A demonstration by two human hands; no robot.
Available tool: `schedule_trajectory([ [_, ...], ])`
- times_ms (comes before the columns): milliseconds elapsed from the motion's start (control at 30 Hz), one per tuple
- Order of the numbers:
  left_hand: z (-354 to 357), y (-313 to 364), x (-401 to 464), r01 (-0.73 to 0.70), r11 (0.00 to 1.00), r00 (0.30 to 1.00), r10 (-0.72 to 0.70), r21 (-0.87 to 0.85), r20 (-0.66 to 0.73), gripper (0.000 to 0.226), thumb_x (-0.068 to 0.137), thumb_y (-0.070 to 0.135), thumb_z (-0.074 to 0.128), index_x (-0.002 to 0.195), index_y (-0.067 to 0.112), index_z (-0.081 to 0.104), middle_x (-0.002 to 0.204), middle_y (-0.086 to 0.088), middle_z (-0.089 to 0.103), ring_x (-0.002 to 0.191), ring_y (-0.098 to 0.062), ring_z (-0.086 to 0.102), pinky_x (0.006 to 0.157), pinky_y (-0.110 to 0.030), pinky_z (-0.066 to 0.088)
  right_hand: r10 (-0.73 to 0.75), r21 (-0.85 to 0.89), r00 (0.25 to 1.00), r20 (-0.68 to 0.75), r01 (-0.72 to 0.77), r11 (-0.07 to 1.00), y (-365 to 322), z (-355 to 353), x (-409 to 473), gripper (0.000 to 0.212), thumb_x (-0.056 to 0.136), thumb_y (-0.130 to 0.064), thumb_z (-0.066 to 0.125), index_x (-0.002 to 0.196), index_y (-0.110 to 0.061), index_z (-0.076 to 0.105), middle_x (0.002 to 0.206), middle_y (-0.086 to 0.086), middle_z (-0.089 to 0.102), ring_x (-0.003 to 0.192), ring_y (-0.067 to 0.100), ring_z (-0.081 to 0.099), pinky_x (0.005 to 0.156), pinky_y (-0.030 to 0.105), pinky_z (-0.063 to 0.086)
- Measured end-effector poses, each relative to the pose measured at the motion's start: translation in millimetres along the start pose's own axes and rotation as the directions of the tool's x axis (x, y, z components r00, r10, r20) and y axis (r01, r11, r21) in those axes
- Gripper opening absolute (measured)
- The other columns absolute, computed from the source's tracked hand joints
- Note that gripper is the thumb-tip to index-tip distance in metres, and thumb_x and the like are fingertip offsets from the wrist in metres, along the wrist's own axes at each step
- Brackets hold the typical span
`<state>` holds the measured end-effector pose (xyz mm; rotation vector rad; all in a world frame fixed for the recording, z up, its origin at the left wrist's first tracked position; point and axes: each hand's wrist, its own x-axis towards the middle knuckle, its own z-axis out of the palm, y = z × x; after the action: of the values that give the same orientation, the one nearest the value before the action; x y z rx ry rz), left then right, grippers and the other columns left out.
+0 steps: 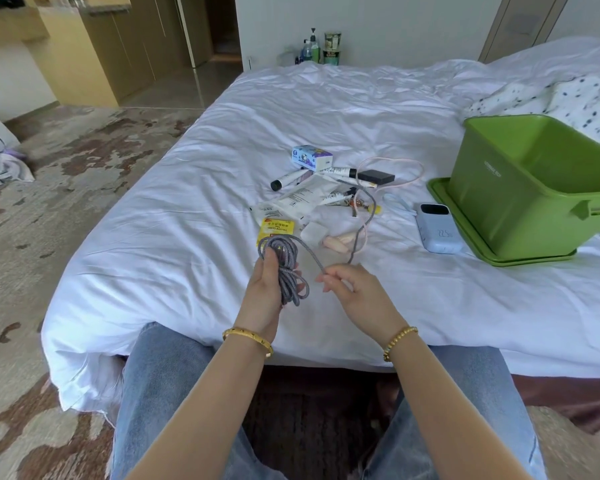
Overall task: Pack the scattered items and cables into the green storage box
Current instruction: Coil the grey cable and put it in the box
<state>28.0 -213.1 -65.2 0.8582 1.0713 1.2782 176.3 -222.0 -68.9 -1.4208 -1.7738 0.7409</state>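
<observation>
The grey cable (284,268) is partly wound into loops near the front edge of the bed (187,202). The left hand (265,289) holds the loops, which run up and down, and its fingers hide part of them. The right hand (347,285) pinches the loose part of the cable. From there it runs away toward the middle of the bed, and its far end is lost in a pile of small things. In that pile, one yellow packet (278,230) and one small box (311,157) show, but the tubes and papers are hard to tell apart. One pale blue power bank (437,226) lies beside the green storage box (534,188). The box stands open on a green lid (465,233) near the bed's right edge, cut off by the picture's side.
</observation>
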Motion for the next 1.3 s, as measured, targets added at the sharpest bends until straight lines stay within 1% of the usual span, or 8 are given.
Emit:
schedule_trajectory([
  [133, 2.4, 2.5, 0.4, 0.020, 0.986, 0.998, -0.009, -0.164, 0.070, 0.047, 0.100, 0.044, 0.023, 0.127, 0.016, 0.049, 0.105, -0.006, 0.070, 0.099, -0.019, 0.066, 0.074, -0.027, 0.054, -0.102, -0.204, 0.991, 0.091, 0.119, 0.972, 0.7, 11.5, -0.9, 0.021, 0.093, -0.020, 0.051, 0.079, -0.013, 0.065, 0.081, 0.003, 0.065, 0.081, 0.018, 0.053, 0.094, 0.036, 0.030],
  [300, 5.1, 9.5, 1.6, 0.035, 0.984, 0.992, -0.014, -0.173, 0.122, 0.044, 0.098, 0.048, 0.024, 0.097, 0.020, 0.058, 0.062, 0.004, 0.066, 0.057, -0.013, 0.065, 0.070, -0.032, 0.048, -0.102, -0.268, 0.992, 0.078, 0.119, 0.956, 7.4, 14.5, -0.2, 0.016, 0.089, -0.020, 0.058, 0.088, -0.010, 0.071, 0.096, 0.005, 0.064, 0.094, 0.021, 0.054, 0.095, 0.040, 0.037],
  [500, -5.3, 18.8, 9.6, 0.029, 0.986, 0.998, -0.019, -0.162, 0.064, 0.047, 0.097, 0.051, 0.026, 0.094, 0.016, 0.057, 0.055, 0.003, 0.060, 0.046, -0.011, 0.053, 0.047, -0.020, 0.043, 0.179, -0.497, 0.951, -0.251, -0.285, 0.820, 28.8, -3.1, 4.7, 0.020, 0.092, -0.018, 0.049, 0.102, -0.006, 0.061, 0.106, 0.016, 0.053, 0.096, 0.032, 0.051, 0.076, 0.036, 0.046],
  [667, -12.3, 9.3, 11.1, -0.004, 0.978, 0.999, 0.012, 0.209, -0.034, 0.042, 0.097, 0.048, 0.029, 0.119, 0.020, 0.052, 0.084, -0.001, 0.061, 0.070, -0.014, 0.059, 0.054, -0.020, 0.051, 0.151, -0.162, 0.957, -0.248, -0.195, 0.967, 22.0, -8.7, 14.1, 0.007, 0.089, -0.006, 0.052, 0.089, -0.006, 0.059, 0.082, 0.004, 0.059, 0.078, 0.024, 0.056, 0.061, 0.024, 0.037],
  [767, -12.9, -1.4, 12.1, -0.024, 0.931, 0.996, 0.055, 0.363, -0.076, 0.037, 0.098, 0.043, 0.032, 0.115, 0.016, 0.050, 0.099, -0.008, 0.060, 0.093, -0.025, 0.058, 0.083, -0.036, 0.049, 0.039, -0.053, 0.955, -0.294, -0.057, 0.997, 6.6, -8.8, 14.8, 0.009, 0.085, -0.002, 0.058, 0.088, -0.009, 0.064, 0.076, -0.008, 0.058, 0.071, 0.012, 0.053, 0.060, 0.007, 0.037],
  [967, -14.3, -5.0, 9.7, -0.108, 0.777, 0.994, 0.083, 0.620, 0.070, 0.021, 0.098, 0.040, 0.036, 0.095, 0.024, 0.050, 0.083, 0.009, 0.054, 0.081, -0.011, 0.051, 0.071, -0.023, 0.037, -0.251, -0.303, 0.937, -0.244, 0.172, 0.937, -17.3, -12.2, 14.0, 0.011, 0.082, -0.014, 0.067, 0.093, -0.013, 0.069, 0.082, 0.001, 0.067, 0.080, 0.017, 0.056, 0.068, 0.026, 0.044],
  [1100, -10.5, -5.3, 5.0, -0.244, 0.699, 0.954, 0.047, 0.672, 0.296, 0.027, 0.092, 0.047, 0.045, 0.095, 0.022, 0.053, 0.077, 0.010, 0.055, 0.072, -0.006, 0.051, 0.061, -0.010, 0.038, -0.216, -0.314, 0.939, -0.268, 0.127, 0.941, -24.8, -14.5, 16.4, 0.013, 0.083, -0.011, 0.064, 0.095, -0.011, 0.069, 0.093, 0.008, 0.069, 0.088, 0.025, 0.061, 0.073, 0.037, 0.050],
  [1300, -5.9, -4.1, -0.8, -0.301, 0.621, 0.899, -0.069, 0.724, 0.433, 0.011, 0.095, 0.039, 0.045, 0.089, 0.034, 0.053, 0.079, 0.011, 0.061, 0.076, -0.008, 0.056, 0.063, -0.006, 0.040, -0.221, -0.346, 0.940, -0.261, 0.122, 0.930, -25.1, -8.2, 12.6, 0.005, 0.080, -0.016, 0.064, 0.085, -0.015, 0.065, 0.081, 0.002, 0.065, 0.074, 0.013, 0.050, 0.061, 0.025, 0.039],
])
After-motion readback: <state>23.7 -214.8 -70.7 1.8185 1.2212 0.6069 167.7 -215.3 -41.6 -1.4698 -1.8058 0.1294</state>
